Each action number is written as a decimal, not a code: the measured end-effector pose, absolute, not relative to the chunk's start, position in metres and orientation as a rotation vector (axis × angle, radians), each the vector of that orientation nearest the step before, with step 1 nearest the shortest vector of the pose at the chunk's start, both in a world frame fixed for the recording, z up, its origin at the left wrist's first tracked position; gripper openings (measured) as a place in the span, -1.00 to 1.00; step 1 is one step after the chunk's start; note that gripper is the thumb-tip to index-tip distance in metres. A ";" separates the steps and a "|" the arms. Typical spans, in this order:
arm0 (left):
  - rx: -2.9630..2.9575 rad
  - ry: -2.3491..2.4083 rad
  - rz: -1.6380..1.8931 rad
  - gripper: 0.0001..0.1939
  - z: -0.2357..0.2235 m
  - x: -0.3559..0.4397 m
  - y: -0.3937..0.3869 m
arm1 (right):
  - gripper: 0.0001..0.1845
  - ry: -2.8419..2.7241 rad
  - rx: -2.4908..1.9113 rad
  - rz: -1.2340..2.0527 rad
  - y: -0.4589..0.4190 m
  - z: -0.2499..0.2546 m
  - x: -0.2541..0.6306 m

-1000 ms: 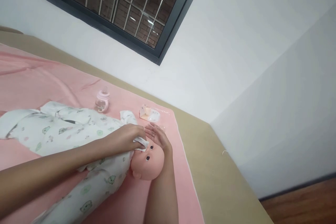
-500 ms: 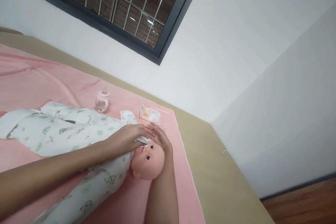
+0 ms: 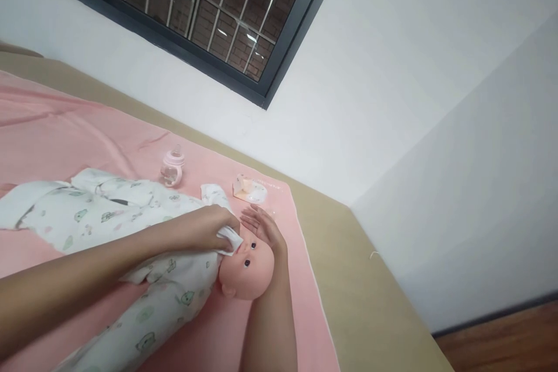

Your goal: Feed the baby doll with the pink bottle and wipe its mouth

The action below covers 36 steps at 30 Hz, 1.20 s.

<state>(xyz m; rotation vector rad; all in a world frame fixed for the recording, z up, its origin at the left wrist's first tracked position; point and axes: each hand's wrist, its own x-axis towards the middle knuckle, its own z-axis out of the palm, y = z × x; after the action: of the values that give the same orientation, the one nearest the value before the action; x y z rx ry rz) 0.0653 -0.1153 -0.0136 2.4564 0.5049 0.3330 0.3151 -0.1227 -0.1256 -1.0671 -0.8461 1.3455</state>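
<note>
A baby doll with a bare pink head (image 3: 248, 270) and a white patterned outfit (image 3: 91, 218) lies face up. My left hand (image 3: 209, 229) reaches across its body, closed on a white tissue (image 3: 230, 239). The tissue is by the doll's mouth and chin. Beside the far side of the head, my right hand (image 3: 264, 225) is open, fingers stretched out, with its wrist and forearm against the head. Beyond that hand lies a small white and orange packet (image 3: 249, 189). A pink baby bottle (image 3: 173, 167) with a handle stands past the doll's body.
Under everything spreads a pink blanket (image 3: 300, 308) on a tan mattress or bed surface (image 3: 349, 279). White walls (image 3: 314, 133) border its far side, with a dark-framed barred window (image 3: 265, 90) above. Wooden floor (image 3: 510, 340) shows at the lower right.
My left hand has shifted slightly left, drawing the tissue from the cheek toward the mouth and chin. More of the tissue shows. My right hand stays beside the head.
</note>
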 end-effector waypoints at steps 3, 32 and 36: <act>2.502 0.502 0.327 -0.88 -0.015 0.067 -0.117 | -0.57 -0.834 -1.065 1.360 -0.123 -0.124 0.314; 2.560 0.626 0.500 -0.89 -0.021 0.076 -0.115 | -0.64 -0.818 -1.087 1.315 -0.130 -0.113 0.306; 2.567 0.652 0.508 -0.87 -0.022 0.078 -0.115 | -0.64 -0.830 -1.093 1.300 -0.131 -0.111 0.306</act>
<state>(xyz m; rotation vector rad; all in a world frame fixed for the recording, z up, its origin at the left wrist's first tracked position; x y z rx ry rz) 0.0785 -0.1154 -0.0218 2.5673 0.6516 0.5081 0.3056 -0.1305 -0.1114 -1.0929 -0.8300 1.3004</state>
